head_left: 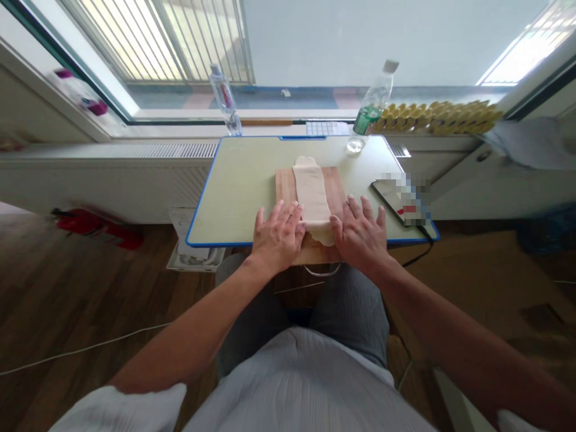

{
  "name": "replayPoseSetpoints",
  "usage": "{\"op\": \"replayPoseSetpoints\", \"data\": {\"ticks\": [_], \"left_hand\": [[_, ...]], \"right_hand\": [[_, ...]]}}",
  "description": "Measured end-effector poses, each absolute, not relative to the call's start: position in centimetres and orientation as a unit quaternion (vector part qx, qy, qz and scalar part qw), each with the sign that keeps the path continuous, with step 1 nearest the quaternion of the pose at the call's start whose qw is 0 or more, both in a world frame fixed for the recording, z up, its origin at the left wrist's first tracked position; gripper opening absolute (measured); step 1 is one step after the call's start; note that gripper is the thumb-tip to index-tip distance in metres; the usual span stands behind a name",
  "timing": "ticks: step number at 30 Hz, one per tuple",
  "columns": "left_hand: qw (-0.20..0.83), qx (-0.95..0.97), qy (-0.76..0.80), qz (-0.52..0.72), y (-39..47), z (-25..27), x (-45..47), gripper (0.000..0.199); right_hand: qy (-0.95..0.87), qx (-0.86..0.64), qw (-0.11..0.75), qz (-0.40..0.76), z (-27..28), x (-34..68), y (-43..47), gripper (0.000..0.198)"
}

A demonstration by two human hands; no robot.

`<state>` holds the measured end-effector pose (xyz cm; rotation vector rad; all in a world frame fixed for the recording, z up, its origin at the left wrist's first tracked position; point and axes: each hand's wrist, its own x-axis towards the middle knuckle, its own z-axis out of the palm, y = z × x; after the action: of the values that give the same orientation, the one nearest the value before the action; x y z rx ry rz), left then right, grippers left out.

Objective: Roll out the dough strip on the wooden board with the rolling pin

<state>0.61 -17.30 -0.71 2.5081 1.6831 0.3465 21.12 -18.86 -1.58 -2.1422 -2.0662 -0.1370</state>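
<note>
A long, flat strip of pale dough (pixel 312 191) lies lengthwise on a wooden cutting board (pixel 333 180). Its far end hangs past the board's back edge. Across the near part of the dough runs a pale rolling pin (pixel 317 225), its two ends hidden beneath my palms. My left hand (pixel 279 233) rests flat on the pin's left end, fingers stretched forward. On the right end lies my right hand (pixel 361 231), also flat, with its fingers spread. A bit of dough shows on the near side of the pin.
The board sits on a small blue-edged table (pixel 238 192), overhanging its front. A phone-like device (pixel 396 201) with a cable lies at right. A green-labelled bottle (pixel 366 120) stands at the back; another clear bottle (pixel 226 99) and yellow egg trays (pixel 436 117) are by the window.
</note>
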Motion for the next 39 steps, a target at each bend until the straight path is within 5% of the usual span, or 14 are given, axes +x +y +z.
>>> {"op": "replayPoseSetpoints", "data": {"ticks": [12, 31, 39], "left_hand": [[0.061, 0.840, 0.523, 0.132, -22.3, -0.3, -0.6, 0.056], [0.108, 0.794, 0.596, 0.048, -5.9, -0.2, 3.2, 0.070], [0.123, 0.808, 0.575, 0.036, -6.6, 0.1, 3.2, 0.068]], "right_hand": [[-0.681, -0.729, 0.067, -0.028, -0.2, 20.1, -22.8, 0.074], [-0.670, -0.730, 0.130, 0.040, -0.5, 21.5, -7.3, 0.076], [-0.664, -0.739, 0.086, 0.077, -0.5, 21.5, -7.8, 0.082]]}}
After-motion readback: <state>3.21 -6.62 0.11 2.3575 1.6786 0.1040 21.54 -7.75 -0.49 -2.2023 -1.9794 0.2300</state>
